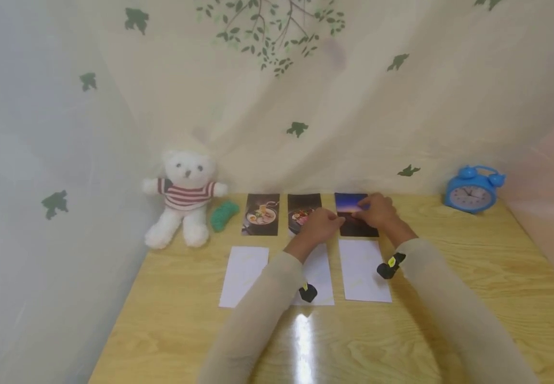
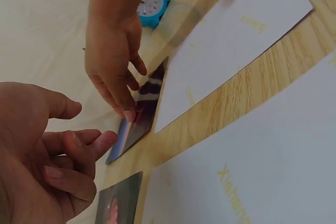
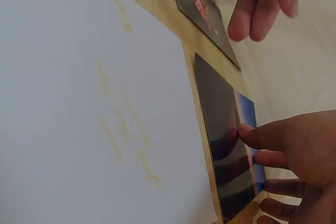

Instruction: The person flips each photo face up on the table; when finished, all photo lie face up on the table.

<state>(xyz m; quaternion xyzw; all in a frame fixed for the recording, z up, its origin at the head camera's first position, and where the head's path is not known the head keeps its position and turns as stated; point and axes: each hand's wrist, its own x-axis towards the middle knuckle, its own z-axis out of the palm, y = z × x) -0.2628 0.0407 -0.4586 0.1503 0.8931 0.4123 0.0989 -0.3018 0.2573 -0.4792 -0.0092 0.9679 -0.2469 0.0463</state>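
Apparently straightening the glossy blue-and-black rectangular sunset card [image 3: 221, 132] on the pale wood-grain counter [image 1: 479, 282], beneath the loosely spread, touching right hand [image 1: 380, 214] and just beside the empty, loosely curled left hand [image 1: 320, 226], probably needing a gentle lift-away next.

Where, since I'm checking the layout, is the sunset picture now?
In the head view, the sunset picture lies right of centre, at the far row's right end, partly covered by the right hand, just beyond the rightmost white sheet.
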